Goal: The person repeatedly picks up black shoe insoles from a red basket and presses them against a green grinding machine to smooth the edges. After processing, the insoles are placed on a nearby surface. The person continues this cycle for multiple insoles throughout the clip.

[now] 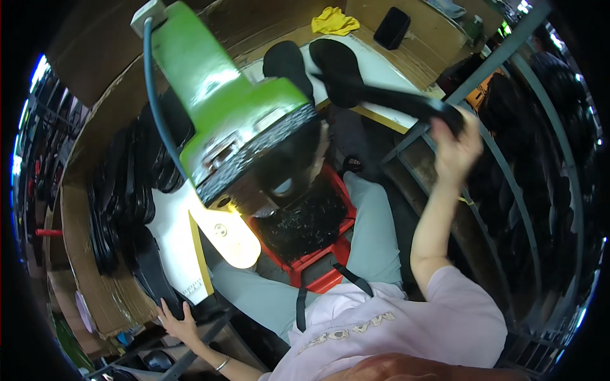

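Note:
My right hand (459, 149), raised at the right, is closed round one end of a black shoe sole (397, 98) that is smeared by motion. The sole's other end reaches over a second black sole (335, 66), lying on the white board at the back. Low on the left, my left hand (178, 324) has its fingers spread at the near end of another black sole (152, 263), touching it. A green machine (235, 95) with a lit lamp (225, 235) stands between my hands.
Many black soles (124, 184) are stacked along the left cardboard wall (89, 247). A red crate (305, 263) holding black scraps sits between my legs. A yellow cloth (335, 22) lies at the back. Grey metal rails (502, 54) run down the right; a blue cable (155, 95) hangs by the machine.

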`<state>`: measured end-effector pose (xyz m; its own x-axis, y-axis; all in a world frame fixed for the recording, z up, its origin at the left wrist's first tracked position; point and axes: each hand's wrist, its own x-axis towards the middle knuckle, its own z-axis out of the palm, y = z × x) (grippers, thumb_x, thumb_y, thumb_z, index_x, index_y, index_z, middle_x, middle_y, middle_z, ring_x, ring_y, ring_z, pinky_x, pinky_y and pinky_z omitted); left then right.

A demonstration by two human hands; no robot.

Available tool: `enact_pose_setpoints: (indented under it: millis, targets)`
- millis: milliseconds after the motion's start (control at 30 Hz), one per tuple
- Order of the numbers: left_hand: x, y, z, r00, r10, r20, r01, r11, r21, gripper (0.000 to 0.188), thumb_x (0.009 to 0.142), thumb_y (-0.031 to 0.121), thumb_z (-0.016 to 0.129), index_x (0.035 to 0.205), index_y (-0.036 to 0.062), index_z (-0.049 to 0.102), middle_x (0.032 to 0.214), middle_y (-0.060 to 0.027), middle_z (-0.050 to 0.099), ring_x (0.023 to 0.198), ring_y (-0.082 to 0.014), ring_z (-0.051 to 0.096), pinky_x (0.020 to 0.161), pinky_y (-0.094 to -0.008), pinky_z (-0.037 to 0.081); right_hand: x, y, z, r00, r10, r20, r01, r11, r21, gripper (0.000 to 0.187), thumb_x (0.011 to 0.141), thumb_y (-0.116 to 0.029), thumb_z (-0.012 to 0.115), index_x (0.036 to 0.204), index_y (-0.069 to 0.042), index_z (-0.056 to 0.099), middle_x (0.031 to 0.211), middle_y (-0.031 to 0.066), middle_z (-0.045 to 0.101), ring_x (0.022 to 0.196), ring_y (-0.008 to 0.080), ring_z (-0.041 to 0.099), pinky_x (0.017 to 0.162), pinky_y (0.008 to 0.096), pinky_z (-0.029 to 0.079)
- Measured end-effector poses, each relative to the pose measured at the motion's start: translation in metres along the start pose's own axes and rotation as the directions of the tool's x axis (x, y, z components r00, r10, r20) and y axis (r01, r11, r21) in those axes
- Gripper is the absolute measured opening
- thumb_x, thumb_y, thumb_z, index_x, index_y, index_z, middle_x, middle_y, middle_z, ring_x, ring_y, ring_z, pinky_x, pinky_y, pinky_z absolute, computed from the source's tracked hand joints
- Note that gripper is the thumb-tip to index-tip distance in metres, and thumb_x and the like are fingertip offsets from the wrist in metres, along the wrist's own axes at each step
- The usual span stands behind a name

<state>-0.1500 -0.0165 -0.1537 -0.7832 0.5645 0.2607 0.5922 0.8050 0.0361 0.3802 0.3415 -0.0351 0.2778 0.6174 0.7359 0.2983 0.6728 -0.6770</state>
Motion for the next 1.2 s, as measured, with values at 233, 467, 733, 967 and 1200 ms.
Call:
enact_pose_setpoints:
  millis: [233,467,733,967,1200]
  targets:
    - [0.010,0.005,0.020,0.942,0.101,-0.319,-0.111,0.994,-0.014,0.035,0.082,0.010,0.064,0.116,0.0053,0.064,0.119,-0.0138,0.062,0.110,-0.0337,0.056,0.095,-0.0459,0.042,0.011,0.136,0.089,0.833,-0.244,0.496,0.473,0.778,-0.413,0.025,0.076,-0.013,0.075,0.099,-0.006,0.070,0.105,0.0070,0.069,0.102,0.0272,0.063,0.084,0.0402,0.048]
    - [-0.030,0.081,-0.073,0.848,0.085,-0.523,-0.370,0.802,-0.469,0.028,0.072,-0.006,0.076,0.096,-0.0045,0.062,0.093,-0.0156,0.066,0.083,-0.0292,0.062,0.076,-0.0382,0.049,-0.078,0.056,0.062,0.835,-0.082,0.544,0.212,0.960,-0.181,0.026,0.072,-0.014,0.078,0.094,-0.003,0.070,0.103,0.0157,0.068,0.098,0.0335,0.063,0.086,0.0410,0.051]
    - [-0.084,0.271,-0.075,0.908,0.380,0.175,0.114,0.177,-0.978,0.034,0.066,-0.001,0.084,0.095,-0.0050,0.066,0.085,-0.0065,0.069,0.075,-0.0130,0.062,0.071,-0.0263,0.050,-0.251,0.026,0.013,0.167,0.333,0.928,-0.720,0.685,-0.116,0.116,0.055,-0.016,0.092,0.150,-0.008,0.027,0.155,0.0106,0.024,0.139,0.0263,0.032,0.109,0.0413,0.034]
    - [-0.100,0.297,-0.033,0.778,0.520,0.352,0.473,-0.117,-0.873,0.037,0.079,0.005,0.077,0.111,-0.0058,0.063,0.101,-0.0089,0.069,0.089,-0.0142,0.063,0.084,-0.0289,0.050,-0.262,0.034,-0.037,-0.134,0.572,0.810,-0.892,0.287,-0.350,0.048,0.070,-0.005,0.083,0.112,0.004,0.062,0.111,0.0066,0.065,0.094,0.0123,0.062,0.085,0.0305,0.051]
    - [-0.044,0.170,-0.079,0.761,0.172,-0.625,-0.643,0.072,-0.763,0.025,0.085,0.018,0.071,0.096,0.0043,0.054,0.086,-0.0096,0.063,0.087,-0.0297,0.061,0.088,-0.0493,0.052,-0.123,0.076,0.013,0.853,0.265,0.449,-0.228,0.964,-0.136,0.038,0.073,-0.002,0.075,0.110,-0.001,0.062,0.114,0.0107,0.062,0.098,0.0210,0.063,0.076,0.0297,0.051]
